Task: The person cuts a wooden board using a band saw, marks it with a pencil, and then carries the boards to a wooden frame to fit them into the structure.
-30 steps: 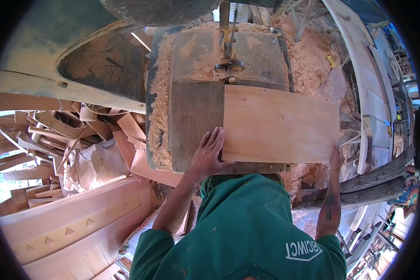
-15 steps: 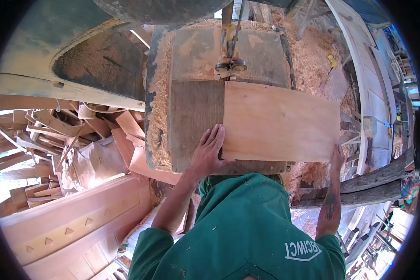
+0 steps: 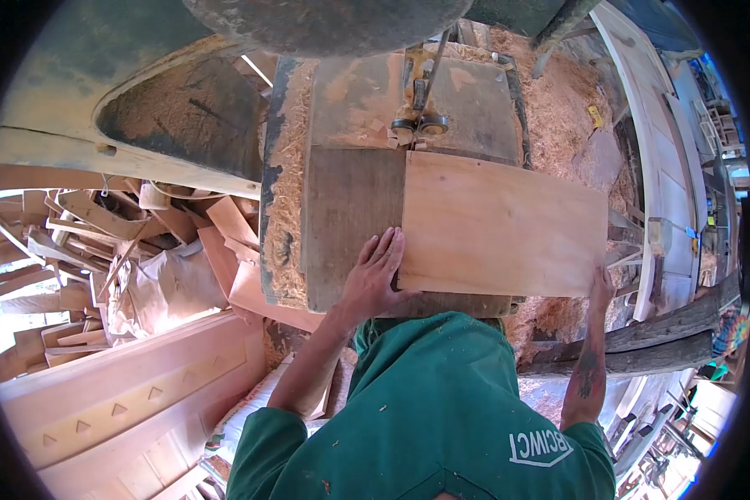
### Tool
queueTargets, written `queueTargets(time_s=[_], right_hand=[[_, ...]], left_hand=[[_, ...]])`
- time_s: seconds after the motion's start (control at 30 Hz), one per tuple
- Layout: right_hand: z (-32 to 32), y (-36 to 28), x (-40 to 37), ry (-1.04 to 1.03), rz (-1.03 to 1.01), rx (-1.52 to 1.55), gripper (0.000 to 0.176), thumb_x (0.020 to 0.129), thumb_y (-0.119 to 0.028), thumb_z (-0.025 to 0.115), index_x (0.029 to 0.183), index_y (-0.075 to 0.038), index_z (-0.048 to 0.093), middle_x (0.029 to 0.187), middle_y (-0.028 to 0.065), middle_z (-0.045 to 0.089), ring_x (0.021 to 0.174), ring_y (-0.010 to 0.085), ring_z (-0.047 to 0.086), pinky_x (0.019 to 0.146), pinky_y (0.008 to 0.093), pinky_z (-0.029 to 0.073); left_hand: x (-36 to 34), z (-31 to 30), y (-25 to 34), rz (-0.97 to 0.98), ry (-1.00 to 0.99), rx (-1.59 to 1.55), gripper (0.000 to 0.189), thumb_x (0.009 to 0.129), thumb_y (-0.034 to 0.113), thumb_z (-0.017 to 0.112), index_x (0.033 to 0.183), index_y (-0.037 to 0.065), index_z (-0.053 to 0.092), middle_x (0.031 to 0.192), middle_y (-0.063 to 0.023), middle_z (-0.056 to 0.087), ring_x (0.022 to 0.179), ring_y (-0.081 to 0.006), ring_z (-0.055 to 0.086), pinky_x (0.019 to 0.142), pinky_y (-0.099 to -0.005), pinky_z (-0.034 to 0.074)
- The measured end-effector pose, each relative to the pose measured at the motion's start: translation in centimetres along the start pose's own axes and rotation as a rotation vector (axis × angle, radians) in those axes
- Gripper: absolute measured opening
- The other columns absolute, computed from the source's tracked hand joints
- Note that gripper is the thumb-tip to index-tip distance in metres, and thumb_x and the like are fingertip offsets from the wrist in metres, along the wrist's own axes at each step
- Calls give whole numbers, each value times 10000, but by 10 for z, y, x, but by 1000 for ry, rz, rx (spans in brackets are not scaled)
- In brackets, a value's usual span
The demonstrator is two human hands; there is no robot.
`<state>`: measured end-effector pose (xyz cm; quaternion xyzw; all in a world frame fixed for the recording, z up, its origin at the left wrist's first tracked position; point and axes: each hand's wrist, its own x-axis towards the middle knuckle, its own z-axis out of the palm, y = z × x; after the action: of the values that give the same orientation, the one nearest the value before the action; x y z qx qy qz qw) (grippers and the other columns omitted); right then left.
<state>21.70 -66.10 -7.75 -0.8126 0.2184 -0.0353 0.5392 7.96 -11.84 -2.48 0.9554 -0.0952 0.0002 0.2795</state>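
the board lay on the saw table. the left hand pressed flat, fingers spread, against its left edge; the right hand clasped its near right corner.

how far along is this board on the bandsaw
Done: the board lies flat on the saw table, its far left corner up at the blade guide. In hand: the left hand presses at its near left edge, and the right hand holds the near right corner. Left: no cut line shows in the board, so nearly all the sawing seems ahead.
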Motion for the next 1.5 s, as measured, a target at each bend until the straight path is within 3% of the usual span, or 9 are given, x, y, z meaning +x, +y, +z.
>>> queueTargets(time_s=[0.27, 0.67, 0.73, 0.97, 1.03, 1.23, 1.5], right_hand=[[2, -16, -9, -9, -42, -99, 403, 922, -244, 609, 1208, 39, 590, 1042, 18, 629, 909, 73, 541, 800, 200, 427], [-4, 4, 3, -14, 51, 12, 432, 926, -255, 599, 1239, 39, 565, 1116, 48, 618, 967, 97, 546, 851, 215, 425], [-5, 6, 5, 14, 30, -37, 432, 921, -271, 606, 1229, 30, 578, 1115, 54, 623, 979, 106, 547, 863, 220, 422], [-2, -2, 1, -17, 24, 28, 443, 911, -303, 619, 1220, 12, 593, 1079, 43, 638, 950, 99, 545, 839, 217, 423], [-1, -6, 0, 5, 35, -87, 458, 915, -299, 615, 1216, 44, 582, 1132, 67, 624, 1006, 116, 545, 906, 225, 407], [-1, -1, 4, -1, -8, -69, 460, 914, -291, 616, 1218, 52, 575, 1178, 88, 617, 1070, 127, 541, 950, 233, 395], [-4, 4, 8, -30, -18, -33, 446, 919, -256, 614, 1225, 65, 562, 1189, 103, 613, 1061, 136, 558, 942, 236, 410]], left_hand=[[0, 0, 0, 9, 5, -7, 1067, 707, 524, 706, 1447, -33, 178, 1470, -190, 316, 1394, -303, 253, 1140, -433, 188], [1, 2, -4, 5, -3, -23, 1080, 698, 546, 704, 1443, -41, 189, 1478, -200, 298, 1409, -293, 217, 1149, -429, 158], [2, -1, -2, 8, 5, -32, 1078, 697, 483, 734, 1453, -24, 157, 1477, -188, 301, 1399, -301, 241, 1141, -431, 187], [3, -2, -3, 3, 16, -47, 1081, 696, 481, 735, 1454, -25, 153, 1475, -189, 303, 1399, -300, 242, 1142, -426, 187], [4, -2, -3, 7, 19, -37, 1085, 693, 480, 738, 1454, -26, 153, 1476, -189, 303, 1400, -298, 239, 1143, -422, 187], [6, -3, -3, -15, -5, -29, 1076, 706, 493, 721, 1454, -28, 150, 1482, -187, 291, 1407, -291, 221, 1146, -414, 184], [7, -1, -6, -6, -5, -43, 1071, 713, 504, 706, 1455, -30, 148, 1492, -184, 273, 1411, -288, 210, 1150, -410, 172]])
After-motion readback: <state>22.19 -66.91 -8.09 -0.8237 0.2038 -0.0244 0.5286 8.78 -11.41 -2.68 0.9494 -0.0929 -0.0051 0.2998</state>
